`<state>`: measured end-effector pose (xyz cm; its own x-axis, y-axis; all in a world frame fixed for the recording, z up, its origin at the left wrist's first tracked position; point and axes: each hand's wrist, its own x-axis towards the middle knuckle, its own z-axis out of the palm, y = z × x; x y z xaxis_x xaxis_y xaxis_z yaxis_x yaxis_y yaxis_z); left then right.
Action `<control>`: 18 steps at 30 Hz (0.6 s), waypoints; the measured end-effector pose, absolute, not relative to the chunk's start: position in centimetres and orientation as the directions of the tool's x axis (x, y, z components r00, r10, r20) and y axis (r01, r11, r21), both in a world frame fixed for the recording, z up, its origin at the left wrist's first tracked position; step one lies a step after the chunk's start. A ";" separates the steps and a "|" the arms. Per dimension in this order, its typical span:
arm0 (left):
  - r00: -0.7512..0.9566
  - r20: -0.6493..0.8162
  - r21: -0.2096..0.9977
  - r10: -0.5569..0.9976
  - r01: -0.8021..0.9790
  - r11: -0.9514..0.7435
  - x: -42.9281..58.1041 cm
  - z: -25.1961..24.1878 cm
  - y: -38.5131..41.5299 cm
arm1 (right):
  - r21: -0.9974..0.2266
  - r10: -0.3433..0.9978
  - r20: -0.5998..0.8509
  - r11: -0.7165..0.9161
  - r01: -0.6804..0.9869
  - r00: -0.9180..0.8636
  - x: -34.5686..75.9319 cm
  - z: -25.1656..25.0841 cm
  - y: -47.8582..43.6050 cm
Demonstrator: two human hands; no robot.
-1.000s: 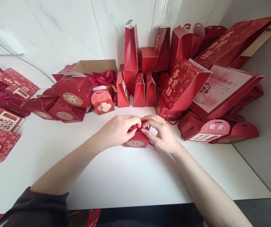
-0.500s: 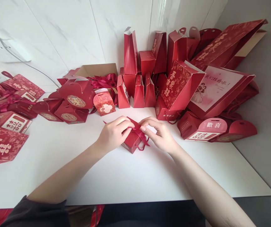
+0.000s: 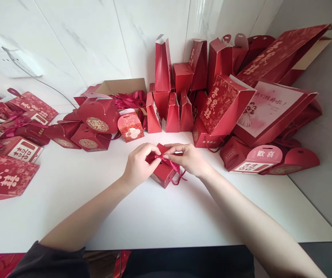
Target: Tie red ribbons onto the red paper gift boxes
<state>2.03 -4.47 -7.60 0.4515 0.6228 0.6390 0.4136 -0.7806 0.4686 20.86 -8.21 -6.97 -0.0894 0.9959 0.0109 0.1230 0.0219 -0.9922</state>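
Observation:
In the middle of the white table [image 3: 142, 216] stands a small red gift box [image 3: 163, 173] with a twisted rope handle at its right side. A dark red ribbon [image 3: 170, 163] lies across its top, with a loose end trailing to the right. My left hand [image 3: 140, 164] pinches the ribbon at the left of the box top. From the other side, my right hand [image 3: 187, 159] grips the ribbon between thumb and fingers, close to the left fingertips. The fingers partly hide the box's top and the ribbon's crossing.
An open cardboard box [image 3: 122, 85] of red ribbons stands by the wall. Red gift boxes [image 3: 96, 116] are stacked beside it, and upright red boxes [image 3: 173, 116] fill the back. Larger red bags [image 3: 270, 108] lean at the right. More decorated boxes [image 3: 6, 173] lie left.
My right hand has moved slightly left, bringing its fingertips closer to my left hand at the ribbon. The whole view has shifted slightly.

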 end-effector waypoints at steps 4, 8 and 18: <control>0.394 0.611 0.363 0.686 0.632 -0.685 1.6 -6.9 -5.0 | -0.992 0.999 0.047 0.048 0.120 -0.014 20.4 -7.5 -8.5; 0.465 0.415 0.496 0.782 0.605 -0.623 0.8 -6.0 -5.4 | -0.988 0.999 0.036 0.038 0.151 -0.017 20.2 -7.7 -8.8; 0.348 0.240 0.749 0.906 0.527 -0.401 1.0 -6.1 -5.4 | -0.990 0.998 0.027 0.033 0.134 -0.048 20.2 -7.6 -9.0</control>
